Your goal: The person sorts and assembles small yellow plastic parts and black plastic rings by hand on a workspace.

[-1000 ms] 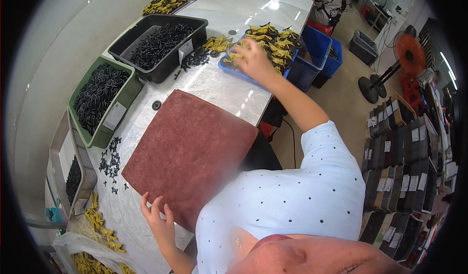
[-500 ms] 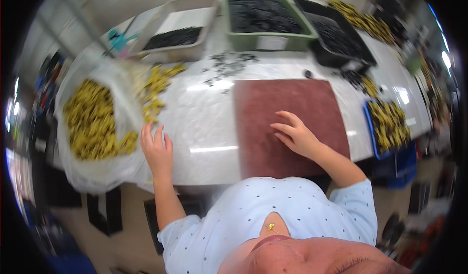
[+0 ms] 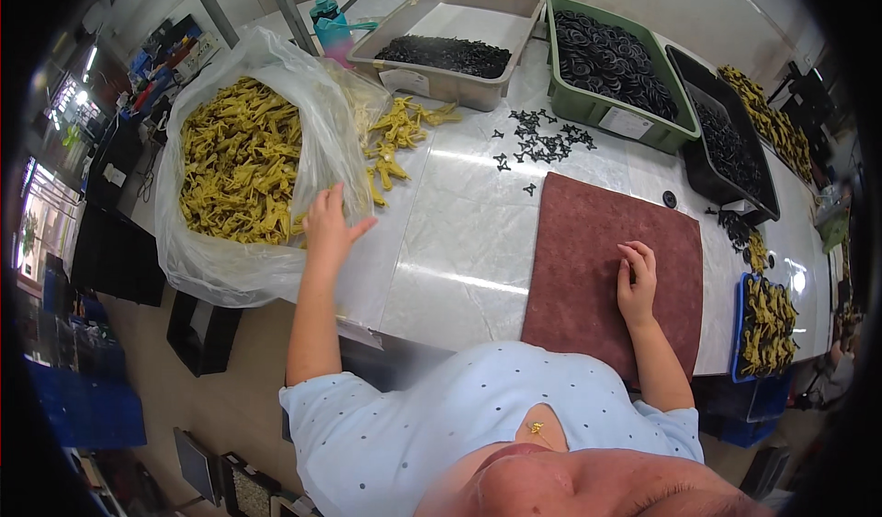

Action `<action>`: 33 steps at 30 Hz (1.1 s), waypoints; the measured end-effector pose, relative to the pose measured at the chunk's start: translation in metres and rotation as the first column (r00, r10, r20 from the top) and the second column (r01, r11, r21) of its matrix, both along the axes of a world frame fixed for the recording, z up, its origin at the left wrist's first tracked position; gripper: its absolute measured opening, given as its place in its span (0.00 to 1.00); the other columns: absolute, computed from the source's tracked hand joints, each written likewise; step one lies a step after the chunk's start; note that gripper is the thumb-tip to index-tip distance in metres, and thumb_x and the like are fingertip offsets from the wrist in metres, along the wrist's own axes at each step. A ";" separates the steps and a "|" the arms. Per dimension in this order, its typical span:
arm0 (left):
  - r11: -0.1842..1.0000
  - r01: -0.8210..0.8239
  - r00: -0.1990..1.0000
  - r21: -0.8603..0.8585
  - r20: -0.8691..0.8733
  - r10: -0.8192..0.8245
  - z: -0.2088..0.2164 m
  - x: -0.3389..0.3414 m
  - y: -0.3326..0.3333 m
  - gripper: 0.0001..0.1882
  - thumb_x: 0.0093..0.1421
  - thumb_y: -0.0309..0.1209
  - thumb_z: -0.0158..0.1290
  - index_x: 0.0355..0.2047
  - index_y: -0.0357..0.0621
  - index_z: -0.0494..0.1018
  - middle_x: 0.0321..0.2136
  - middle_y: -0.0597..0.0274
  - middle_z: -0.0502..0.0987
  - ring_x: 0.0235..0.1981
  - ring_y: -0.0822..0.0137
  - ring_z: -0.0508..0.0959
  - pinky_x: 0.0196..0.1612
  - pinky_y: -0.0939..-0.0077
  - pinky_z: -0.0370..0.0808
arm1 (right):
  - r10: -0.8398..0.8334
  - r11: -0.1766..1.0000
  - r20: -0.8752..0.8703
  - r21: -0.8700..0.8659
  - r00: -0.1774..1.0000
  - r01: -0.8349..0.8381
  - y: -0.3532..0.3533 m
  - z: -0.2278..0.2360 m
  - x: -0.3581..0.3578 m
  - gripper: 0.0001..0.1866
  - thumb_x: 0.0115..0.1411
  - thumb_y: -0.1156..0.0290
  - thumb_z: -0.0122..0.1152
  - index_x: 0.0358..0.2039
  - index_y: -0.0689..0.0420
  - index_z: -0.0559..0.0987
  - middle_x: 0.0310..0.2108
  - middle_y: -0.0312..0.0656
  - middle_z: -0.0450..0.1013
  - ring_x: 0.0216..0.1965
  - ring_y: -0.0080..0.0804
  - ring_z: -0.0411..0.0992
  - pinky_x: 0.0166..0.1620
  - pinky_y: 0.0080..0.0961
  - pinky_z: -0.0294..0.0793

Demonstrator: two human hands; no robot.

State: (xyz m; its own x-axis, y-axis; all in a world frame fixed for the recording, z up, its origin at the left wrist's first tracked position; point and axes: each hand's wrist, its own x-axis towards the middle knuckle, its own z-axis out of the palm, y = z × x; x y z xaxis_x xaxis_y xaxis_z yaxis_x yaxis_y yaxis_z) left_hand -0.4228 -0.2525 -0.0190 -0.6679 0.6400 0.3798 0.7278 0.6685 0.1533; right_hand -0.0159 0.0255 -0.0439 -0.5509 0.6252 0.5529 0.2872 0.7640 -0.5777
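Note:
My left hand point(image 3: 333, 229) is at the right rim of a clear plastic bag point(image 3: 230, 273) full of yellow toy-like pieces point(image 3: 243, 154). Its thumb stands apart and its fingers extend toward the pieces at the rim; nothing shows in its grasp. Over a reddish-brown cloth mat point(image 3: 588, 250) rests my right hand point(image 3: 638, 283), loosely bent, with no object visible in it. More yellow pieces point(image 3: 395, 131) lie loose beside the bag. Small black star-like parts point(image 3: 542, 140) are scattered beyond the mat.
Along the far side stand a beige tray point(image 3: 441, 85), a green bin point(image 3: 684, 131) of black rings and a black bin point(image 3: 770, 200). A blue tray point(image 3: 739, 333) of yellow pieces sits at the right. One black ring point(image 3: 669, 199) lies near the mat. A teal bottle point(image 3: 328, 21) stands behind the bag.
My view has turned left, so the table appears shifted right. My left hand has moved forward to the bag's rim. My right hand's fingers, spread before, are now closer together and more bent.

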 end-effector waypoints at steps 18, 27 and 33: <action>1.000 0.016 0.992 0.014 -0.126 -0.014 -0.039 0.036 0.063 0.36 0.53 0.40 0.57 0.57 0.35 0.59 0.54 0.35 0.61 0.58 0.42 0.59 0.60 0.52 0.57 | 0.563 0.822 0.099 0.039 0.821 -0.568 0.058 0.033 -0.323 0.23 0.61 0.56 0.53 0.53 0.54 0.70 0.52 0.50 0.66 0.53 0.47 0.65 0.55 0.40 0.64; 0.999 -0.011 0.999 0.033 0.031 0.010 -0.062 0.013 0.062 0.44 0.53 0.47 0.57 0.61 0.32 0.52 0.58 0.26 0.51 0.60 0.34 0.53 0.62 0.43 0.47 | 0.206 0.976 0.583 -0.063 0.786 -0.209 -0.019 0.022 -0.416 0.33 0.54 0.36 0.50 0.60 0.30 0.63 0.58 0.45 0.62 0.58 0.78 0.47 0.55 0.64 0.54; 1.000 0.003 0.995 -0.031 0.099 0.000 -0.040 0.071 0.063 0.47 0.51 0.46 0.58 0.62 0.32 0.48 0.54 0.19 0.51 0.57 0.23 0.51 0.60 0.36 0.45 | 0.331 0.931 0.501 -0.035 0.800 -0.364 -0.032 -0.001 -0.351 0.35 0.53 0.43 0.55 0.61 0.37 0.61 0.52 0.50 0.65 0.49 0.71 0.61 0.51 0.55 0.63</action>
